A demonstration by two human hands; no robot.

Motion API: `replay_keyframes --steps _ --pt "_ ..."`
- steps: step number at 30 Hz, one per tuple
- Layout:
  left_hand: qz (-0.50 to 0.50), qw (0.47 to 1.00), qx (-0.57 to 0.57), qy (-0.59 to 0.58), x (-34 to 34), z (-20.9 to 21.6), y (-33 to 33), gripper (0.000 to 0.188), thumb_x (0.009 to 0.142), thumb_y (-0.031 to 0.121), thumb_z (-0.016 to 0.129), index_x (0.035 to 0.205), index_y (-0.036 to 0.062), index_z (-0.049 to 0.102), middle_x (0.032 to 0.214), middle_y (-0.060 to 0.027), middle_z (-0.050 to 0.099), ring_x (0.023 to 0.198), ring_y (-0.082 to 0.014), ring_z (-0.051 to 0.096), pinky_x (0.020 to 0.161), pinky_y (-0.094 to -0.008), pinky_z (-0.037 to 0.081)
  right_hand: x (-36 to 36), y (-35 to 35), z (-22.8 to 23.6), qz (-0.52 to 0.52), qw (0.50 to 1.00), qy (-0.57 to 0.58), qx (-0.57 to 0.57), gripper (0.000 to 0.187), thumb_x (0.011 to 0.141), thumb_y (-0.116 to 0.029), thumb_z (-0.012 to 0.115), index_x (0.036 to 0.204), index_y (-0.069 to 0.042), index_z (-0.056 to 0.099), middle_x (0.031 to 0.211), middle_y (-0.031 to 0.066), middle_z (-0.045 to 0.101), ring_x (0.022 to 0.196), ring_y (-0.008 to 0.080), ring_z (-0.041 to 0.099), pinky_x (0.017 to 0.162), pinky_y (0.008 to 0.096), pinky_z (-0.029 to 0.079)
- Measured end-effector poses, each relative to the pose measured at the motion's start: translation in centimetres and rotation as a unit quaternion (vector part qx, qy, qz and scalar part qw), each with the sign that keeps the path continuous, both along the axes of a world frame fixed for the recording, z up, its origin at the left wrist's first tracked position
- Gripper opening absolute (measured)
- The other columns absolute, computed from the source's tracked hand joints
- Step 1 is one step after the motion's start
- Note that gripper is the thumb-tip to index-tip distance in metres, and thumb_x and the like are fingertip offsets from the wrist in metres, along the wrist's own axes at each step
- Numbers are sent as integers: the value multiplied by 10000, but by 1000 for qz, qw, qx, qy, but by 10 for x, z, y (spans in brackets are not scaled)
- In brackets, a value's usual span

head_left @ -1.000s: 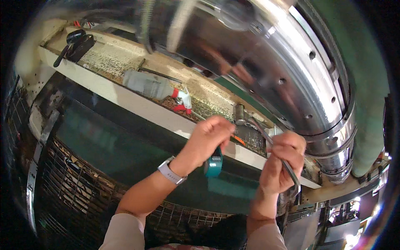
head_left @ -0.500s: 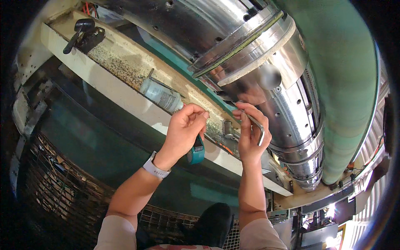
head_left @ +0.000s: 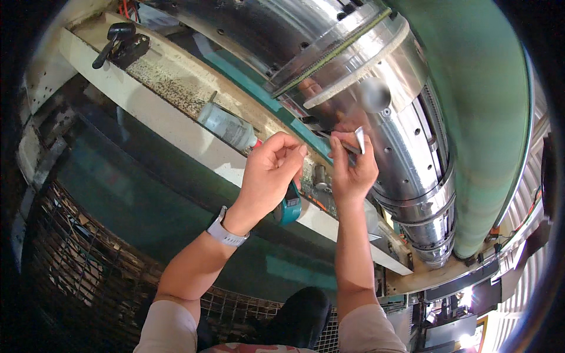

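My right hand, its fingers closed, grips an L-shaped hex key beside the shiny steel cylinder. To its left, my left hand has its thumb and fingertips pinched together. A teal device with a small dark window hangs below these fingers, its upper part hidden behind them. I cannot make out anything at the pinched fingertips themselves. Close to the left hand, a clear bottle with a red cap lies in the cream-coloured trough. A metal fitting sits between the two hands.
A black-handled tool rests at the trough's far left end. Beyond the steel cylinder runs a large green curved tube. Metal grating lies at the lower left. Loose dark specks cover part of the trough.
Both hands have shifted slightly: the left to the right and the right upward, toward the cylinder. The hex key has turned in the right hand. The teal device has moved along with the left hand.
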State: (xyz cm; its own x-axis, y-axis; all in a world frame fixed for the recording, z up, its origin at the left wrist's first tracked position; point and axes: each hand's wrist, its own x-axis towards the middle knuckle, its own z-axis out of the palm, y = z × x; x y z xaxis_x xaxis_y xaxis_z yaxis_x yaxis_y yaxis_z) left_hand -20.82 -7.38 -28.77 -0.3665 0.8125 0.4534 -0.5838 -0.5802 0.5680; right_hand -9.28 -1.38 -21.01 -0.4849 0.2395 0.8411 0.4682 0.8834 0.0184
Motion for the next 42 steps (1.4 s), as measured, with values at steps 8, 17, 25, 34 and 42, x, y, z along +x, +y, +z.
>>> replay_keyframes --steps 8,17,25,34,42 --pt "222 931 148 248 20 25 -20 430 857 50 567 1277 41 476 903 -51 520 649 -74 470 549 -203 397 -12 3 -9 33 998 59 -11 163 683 -48 711 796 -68 595 737 57 523 563 195 537 500 286 429" --pt "389 861 132 299 32 30 -20 420 803 44 609 1214 87 537 1013 -106 527 682 -175 522 537 -256 446 -3 9 -5 23 998 -38 36 215 672 -52 661 883 -79 632 781 56 521 660 196 578 559 292 460" --pt "451 841 179 240 35 25 -8 363 809 -17 547 1165 49 572 1023 -130 528 643 -155 535 591 -242 459 3 -11 6 27 996 -34 -75 260 698 -1 618 949 -66 623 921 102 573 741 246 605 630 306 484" --pt "51 970 233 -47 29 35 3 157 930 51 472 1078 11 503 868 -44 527 619 -70 482 558 -202 404 0 -10 6 14 999 -45 4 156 726 -9 619 881 -26 616 790 114 535 656 239 557 555 307 457" --pt "195 971 127 45 23 45 7 64 904 56 531 937 4 511 858 -34 503 659 -64 485 567 -209 408 -4 6 -4 26 998 5 55 109 724 -57 644 768 -33 548 706 100 483 610 263 511 529 329 432"
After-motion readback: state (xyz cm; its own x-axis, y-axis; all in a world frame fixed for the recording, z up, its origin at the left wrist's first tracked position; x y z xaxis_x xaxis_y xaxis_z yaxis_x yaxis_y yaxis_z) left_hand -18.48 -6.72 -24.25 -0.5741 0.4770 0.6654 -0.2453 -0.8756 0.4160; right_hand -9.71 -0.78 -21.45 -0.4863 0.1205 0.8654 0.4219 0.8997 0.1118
